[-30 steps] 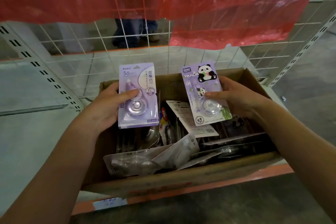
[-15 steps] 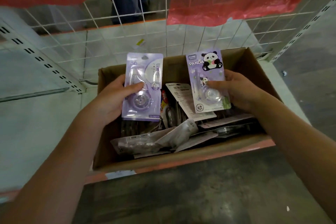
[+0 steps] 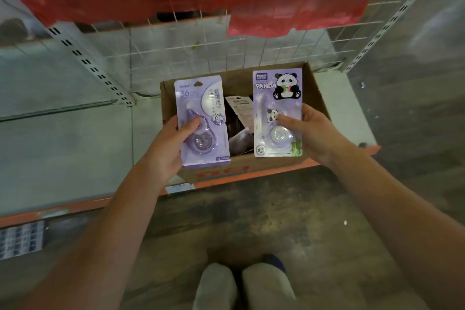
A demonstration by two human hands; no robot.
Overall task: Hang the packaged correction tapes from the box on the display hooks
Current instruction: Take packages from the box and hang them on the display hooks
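My left hand [image 3: 167,151] grips a purple correction tape pack marked 36 [image 3: 202,118], thumb on its front. My right hand [image 3: 310,133] holds a purple panda correction tape pack [image 3: 276,111], thumb across the blister. Both packs are upright and lifted above the open cardboard box [image 3: 314,90], which stands on the low shelf. More packaged tapes [image 3: 239,111] lie inside the box, mostly hidden behind the two packs. No display hooks show in the frame.
A white wire grid panel [image 3: 196,58] backs the shelf, with slotted uprights [image 3: 90,65] at left and right. Red plastic sheeting [image 3: 276,0] hangs over the grid's top. The shelf has an orange front edge [image 3: 75,206]. My feet [image 3: 241,284] stand on the concrete floor below.
Both hands have lifted their packs higher out of the box. The view has pulled back and tilted down, so the floor and my feet now show.
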